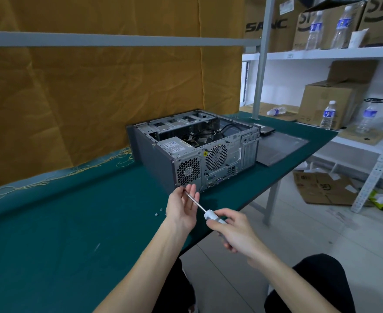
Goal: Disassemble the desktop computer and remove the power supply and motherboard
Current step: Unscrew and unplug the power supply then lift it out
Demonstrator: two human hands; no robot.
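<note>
"SANC" on cardboard box [267, 23]

One open computer case [195, 150], one screwdriver [205, 211], two loose screws [159, 212], five water bottles [328, 115], two hands [181, 213].

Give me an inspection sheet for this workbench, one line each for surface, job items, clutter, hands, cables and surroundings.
Surface: green table, loose yellow threads along its far left edge.
Job's things: computer case lies on its side, side panel off, rear fans facing the person; power supply still inside; removed panel flat on the table to its right.
Clutter: two small screws on the table by the left hand.
Hands: right hand grips the screwdriver handle; left hand pinches the shaft near its tip.
Cables: black cables bundled inside the case.
Surroundings: white shelves with cardboard boxes and water bottles; a box on the floor.
</note>
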